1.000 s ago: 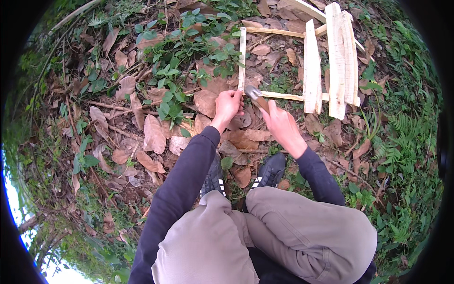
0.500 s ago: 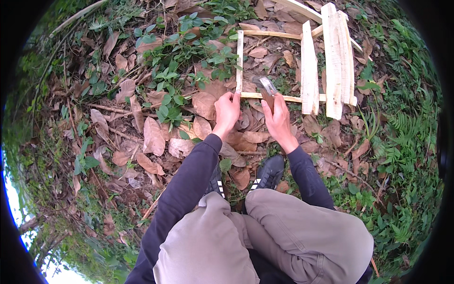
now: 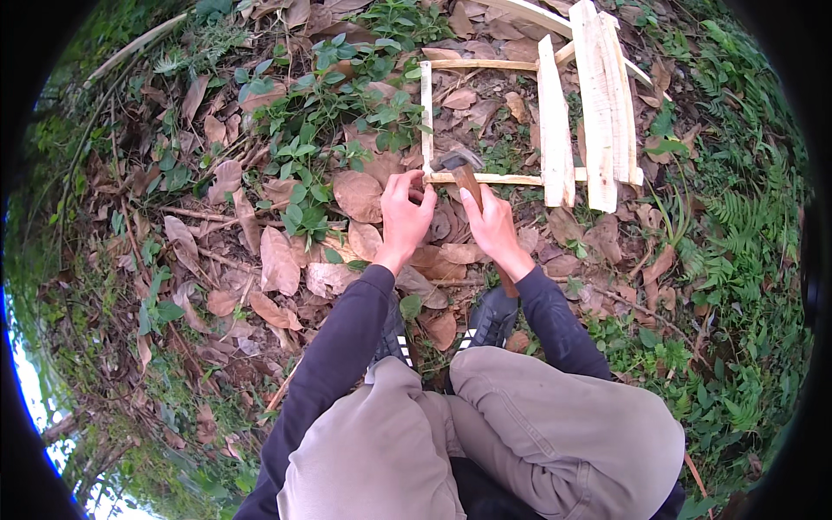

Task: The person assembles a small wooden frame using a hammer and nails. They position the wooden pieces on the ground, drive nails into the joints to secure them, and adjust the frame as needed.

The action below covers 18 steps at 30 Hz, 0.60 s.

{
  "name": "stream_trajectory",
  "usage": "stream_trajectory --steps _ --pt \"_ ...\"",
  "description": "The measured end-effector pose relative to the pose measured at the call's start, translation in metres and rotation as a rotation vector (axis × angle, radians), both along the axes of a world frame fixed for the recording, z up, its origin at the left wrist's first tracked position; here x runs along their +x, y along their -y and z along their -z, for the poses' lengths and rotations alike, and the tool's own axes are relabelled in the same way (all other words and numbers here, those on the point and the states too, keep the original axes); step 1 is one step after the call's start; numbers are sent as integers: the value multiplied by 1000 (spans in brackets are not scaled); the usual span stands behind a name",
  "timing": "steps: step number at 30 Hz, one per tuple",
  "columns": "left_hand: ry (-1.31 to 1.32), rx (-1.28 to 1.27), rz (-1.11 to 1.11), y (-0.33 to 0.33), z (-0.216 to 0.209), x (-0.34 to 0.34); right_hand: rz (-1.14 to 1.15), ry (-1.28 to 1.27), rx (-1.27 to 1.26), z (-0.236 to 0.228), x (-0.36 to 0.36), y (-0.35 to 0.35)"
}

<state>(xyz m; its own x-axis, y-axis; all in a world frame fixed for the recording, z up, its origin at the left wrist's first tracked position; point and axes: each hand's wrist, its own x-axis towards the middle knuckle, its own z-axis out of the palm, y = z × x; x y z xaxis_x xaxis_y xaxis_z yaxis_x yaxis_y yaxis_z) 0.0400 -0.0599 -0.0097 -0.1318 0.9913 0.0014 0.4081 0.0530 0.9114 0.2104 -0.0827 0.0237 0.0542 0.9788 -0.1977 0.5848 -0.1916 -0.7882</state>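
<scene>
lying just past the left hand point(image 3: 406, 218) and the right hand point(image 3: 496, 227), the frame point(image 3: 516, 179) runs long from left to right, its near left corner closest to the left hand, whose grip i cannot tell, while the other, apart, is wrapped around the hammer point(image 3: 467, 183).

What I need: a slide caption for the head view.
Right hand grips a hammer, left hand at the corner of a wooden frame.
</scene>
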Motion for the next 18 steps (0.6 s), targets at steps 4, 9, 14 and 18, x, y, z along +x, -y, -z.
stream_trajectory --steps 4,9,14,18 --pt "-81 57 83 -4 5 -1 40 -69 -134 -6 7 -8" --pt "-137 176 134 -11 11 -3 53 -76 -168 -5 9 -7" --pt "-143 141 159 -11 10 -5 72 -97 -186 -2 10 -6" --pt "-200 211 207 -14 12 -9 68 -91 -185 1 12 -7"
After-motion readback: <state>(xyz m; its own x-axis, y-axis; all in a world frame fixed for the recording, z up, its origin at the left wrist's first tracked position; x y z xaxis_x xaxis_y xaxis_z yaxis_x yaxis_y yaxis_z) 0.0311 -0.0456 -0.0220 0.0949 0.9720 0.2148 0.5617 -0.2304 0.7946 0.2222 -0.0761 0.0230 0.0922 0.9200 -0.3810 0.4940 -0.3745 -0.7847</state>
